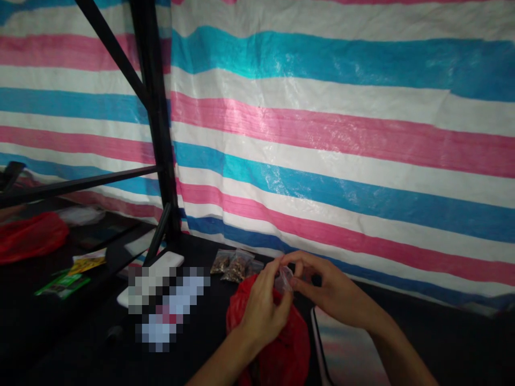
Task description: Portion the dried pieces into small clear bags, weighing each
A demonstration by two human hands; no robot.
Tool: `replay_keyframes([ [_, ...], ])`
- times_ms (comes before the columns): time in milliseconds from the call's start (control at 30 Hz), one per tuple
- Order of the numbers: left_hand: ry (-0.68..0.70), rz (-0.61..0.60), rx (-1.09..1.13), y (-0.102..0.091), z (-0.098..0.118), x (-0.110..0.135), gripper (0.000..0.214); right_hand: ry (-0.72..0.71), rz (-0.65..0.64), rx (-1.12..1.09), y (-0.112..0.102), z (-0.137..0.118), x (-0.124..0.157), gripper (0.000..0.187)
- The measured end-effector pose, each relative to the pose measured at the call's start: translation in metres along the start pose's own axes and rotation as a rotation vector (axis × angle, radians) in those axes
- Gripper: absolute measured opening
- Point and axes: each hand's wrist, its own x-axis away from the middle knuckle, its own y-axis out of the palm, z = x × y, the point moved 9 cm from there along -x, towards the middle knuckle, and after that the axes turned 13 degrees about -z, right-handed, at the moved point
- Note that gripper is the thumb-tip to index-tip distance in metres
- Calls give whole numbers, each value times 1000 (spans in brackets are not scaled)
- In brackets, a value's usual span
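Observation:
Between my two hands is a small clear plastic bag [285,279], pinched near its top edge. My left hand [265,308] grips one side of it with thumb and fingers. On the other side, the thumb and fingertips of my right hand [322,287] close on the plastic. Whatever the bag contains, if anything, I cannot make out. Directly beneath my hands lies a red plastic bag [292,343], partly covered by my left hand and forearm. Just beyond it are several small clear bags [237,265] filled with brownish bits.
A flat tablet-like device [346,348] with a reflective top lies at the right. Left of centre are a white oblong object [173,261] and a blurred-out item [177,311]. Green and yellow packets [66,283], another red bag [32,236] and a black metal frame [159,128] stand further left, before striped sheeting [341,134].

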Motion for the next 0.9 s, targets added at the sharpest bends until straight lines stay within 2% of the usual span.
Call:
replay_keyframes([
  [67, 37, -17, -72, -3, 5, -1, 49, 23, 43, 13, -4, 4, 1, 24],
  [200, 108, -81, -231, -5, 13, -5, 48, 167, 193, 156, -18, 12, 6, 18],
  [367, 227, -79, -232, -13, 31, -8, 53, 273, 250, 285, -17, 13, 8, 10],
  [500, 144, -104, -156, -12, 27, -10, 64, 177, 223, 217, -6, 10, 1, 5],
  [600, 11, -79, -75, -15, 11, -11, 59, 147, 188, 175, -2, 8, -1, 7],
  [667, -103, -8, -1, -24, -5, -12, 56, 185, 175, 209, -3, 7, 2, 8],
  [733, -193, 94, 47, -37, -18, -12, 54, 234, 90, 282, 6, 6, 4, 6],
  [767, -228, 145, 51, -45, -23, -11, 53, 237, 1, 318, 18, 5, 3, 7],
  [833, -287, 222, 32, -59, -30, -10, 51, 192, -218, 372, 51, 3, 2, 8],
  [900, -334, 240, 2, -70, -36, -11, 50, 109, -391, 398, 88, 1, 0, 13],
])
